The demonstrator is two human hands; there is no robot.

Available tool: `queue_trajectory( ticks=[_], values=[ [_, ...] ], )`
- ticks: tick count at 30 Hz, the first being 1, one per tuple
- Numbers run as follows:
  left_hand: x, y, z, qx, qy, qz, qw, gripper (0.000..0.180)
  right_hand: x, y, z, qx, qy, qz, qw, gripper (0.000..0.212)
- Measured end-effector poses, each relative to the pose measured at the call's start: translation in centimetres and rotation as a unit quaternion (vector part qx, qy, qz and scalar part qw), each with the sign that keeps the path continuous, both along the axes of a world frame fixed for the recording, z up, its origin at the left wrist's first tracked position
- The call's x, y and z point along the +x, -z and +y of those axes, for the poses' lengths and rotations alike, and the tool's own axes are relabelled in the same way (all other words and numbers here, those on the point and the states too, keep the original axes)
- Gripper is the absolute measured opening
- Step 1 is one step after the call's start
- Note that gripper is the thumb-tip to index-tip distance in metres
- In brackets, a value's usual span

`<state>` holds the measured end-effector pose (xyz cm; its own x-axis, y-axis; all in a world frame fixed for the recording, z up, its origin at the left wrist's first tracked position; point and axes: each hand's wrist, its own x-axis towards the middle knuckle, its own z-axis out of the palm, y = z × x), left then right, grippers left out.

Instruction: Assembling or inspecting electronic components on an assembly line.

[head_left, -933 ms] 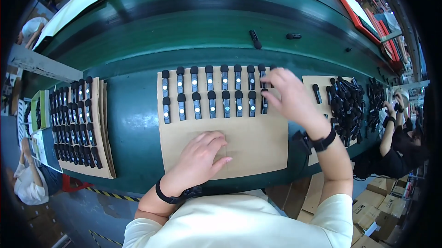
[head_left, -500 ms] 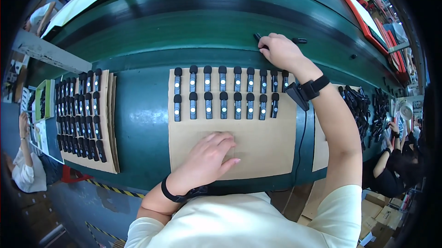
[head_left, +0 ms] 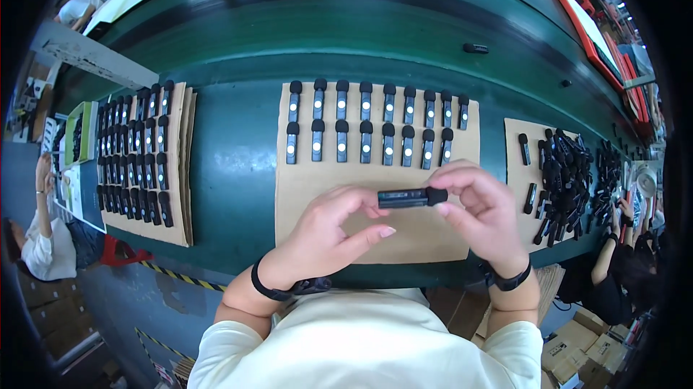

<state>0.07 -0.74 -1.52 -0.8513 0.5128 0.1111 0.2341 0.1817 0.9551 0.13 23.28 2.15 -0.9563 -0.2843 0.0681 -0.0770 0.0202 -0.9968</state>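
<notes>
In front of me, over the cardboard sheet (head_left: pixel 419 241), a small black clip-on wireless microphone (head_left: pixel 403 199) lies level in the air. My right hand (head_left: pixel 482 208) pinches its round foam tip between thumb and fingers. At the other end is my left hand (head_left: pixel 317 234), with its thumb apart from its fingers; the fingertips meet or nearly meet the microphone's body. Two rows of similar microphones (head_left: pixel 366 142) stand along the sheet's far half, foam tips pointing away from me, most showing a pale round dot.
Stacked cardboard with rows of microphones (head_left: pixel 133 165) sits at left. At right, another sheet (head_left: pixel 516 165) bears a heap of microphones (head_left: pixel 567 179). A single black microphone (head_left: pixel 476 48) rests on the green surface beyond. Co-workers are at the far left and right.
My right hand has come back from the far green surface with a microphone, now held over the cardboard. My left hand has risen toward it. The view has shifted slightly.
</notes>
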Motion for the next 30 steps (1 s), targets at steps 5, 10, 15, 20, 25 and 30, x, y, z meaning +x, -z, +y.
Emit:
queue_trajectory(
  ticks=[5,10,15,20,25,30],
  values=[
    [0.5,-1.3,0.4,0.063,-0.016,0.003,0.998,0.027,2.6,0.2,-0.9,0.036,0.013,0.086,0.996,0.027],
    [1.5,-1.9,1.0,0.078,-0.04,0.029,0.996,0.026,3.7,0.7,-1.1,0.027,0.054,0.127,0.99,0.026],
    [1.9,-1.8,1.5,0.089,-0.046,0.066,0.993,0.028,4.4,1.1,-1.2,-0.026,0.076,0.108,0.991,0.025],
    [2.2,-1.3,2.0,0.115,-0.057,0.096,0.987,0.026,4.7,1.6,-1.1,-0.042,0.06,0.115,0.991,0.027],
    [1.9,-1.1,2.5,0.122,-0.063,0.153,0.979,0.024,4.8,1.2,-2.2,-0.099,0.059,0.003,0.993,0.031],
    [1.8,-0.8,2.7,0.094,-0.067,0.201,0.973,0.025,4.3,0.8,-3.3,-0.092,0.071,-0.033,0.993,0.03]
  ],
)
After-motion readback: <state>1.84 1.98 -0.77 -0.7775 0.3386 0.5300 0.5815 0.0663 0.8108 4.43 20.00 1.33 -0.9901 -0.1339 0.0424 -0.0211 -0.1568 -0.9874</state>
